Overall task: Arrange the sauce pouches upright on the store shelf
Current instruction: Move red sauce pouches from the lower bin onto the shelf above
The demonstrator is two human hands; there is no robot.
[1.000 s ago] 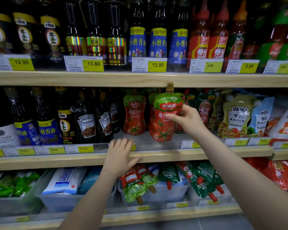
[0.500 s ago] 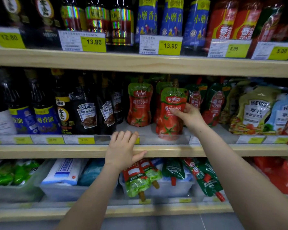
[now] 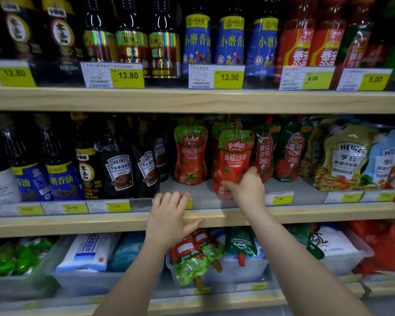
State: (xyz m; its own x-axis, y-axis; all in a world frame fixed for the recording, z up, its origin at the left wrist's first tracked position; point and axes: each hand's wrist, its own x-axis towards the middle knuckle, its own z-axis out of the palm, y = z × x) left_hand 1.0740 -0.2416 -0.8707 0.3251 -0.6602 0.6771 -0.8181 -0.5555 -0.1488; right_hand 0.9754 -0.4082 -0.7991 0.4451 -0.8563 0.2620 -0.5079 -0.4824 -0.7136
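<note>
My right hand (image 3: 246, 187) grips the lower part of a red and green ketchup pouch (image 3: 234, 156) that stands upright on the middle shelf (image 3: 306, 214). A matching pouch (image 3: 190, 153) stands to its left, and another partly hidden one stands behind. Darker red-green pouches (image 3: 266, 151) stand upright to the right. My left hand (image 3: 170, 218) rests flat on the shelf's wooden front edge, fingers spread, holding nothing.
Dark Heinz sauce bottles (image 3: 120, 169) and sesame oil bottles fill the shelf's left. Heinz dressing pouches (image 3: 344, 158) lean at the right. Below, a clear bin (image 3: 244, 269) holds several pouches lying upside down. Bottles line the top shelf (image 3: 192, 100).
My right hand has lowered the pouch from near the upper shelf down onto the middle shelf and slid to its base. The view moved closer. My left hand stayed on the shelf edge.
</note>
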